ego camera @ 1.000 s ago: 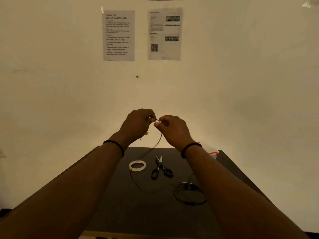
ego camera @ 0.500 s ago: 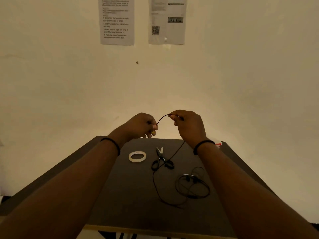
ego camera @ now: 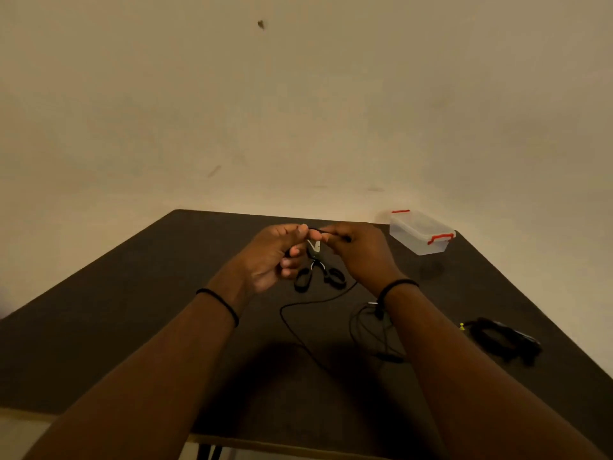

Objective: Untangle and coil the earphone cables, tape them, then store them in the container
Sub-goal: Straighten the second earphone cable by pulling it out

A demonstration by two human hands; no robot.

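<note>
Head view: both hands, left hand (ego camera: 275, 257) and right hand (ego camera: 360, 252), pinched the earphone cable (ego camera: 298, 323) above the scissors (ego camera: 318, 270), evidently to start a coil; the container (ego camera: 419, 232) stood right of the scissors.

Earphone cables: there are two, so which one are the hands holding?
The loose black earphone cable trailing across the table's middle: one end is pinched between the left hand and right hand. The other earphone bundle lies untouched at the right edge.

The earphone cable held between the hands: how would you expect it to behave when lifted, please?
Probably floppy: the earphone cable sags from the right hand into loose curves on the table. Likely light, since fingertips alone hold it. Its loops may snag on the scissors.
</note>
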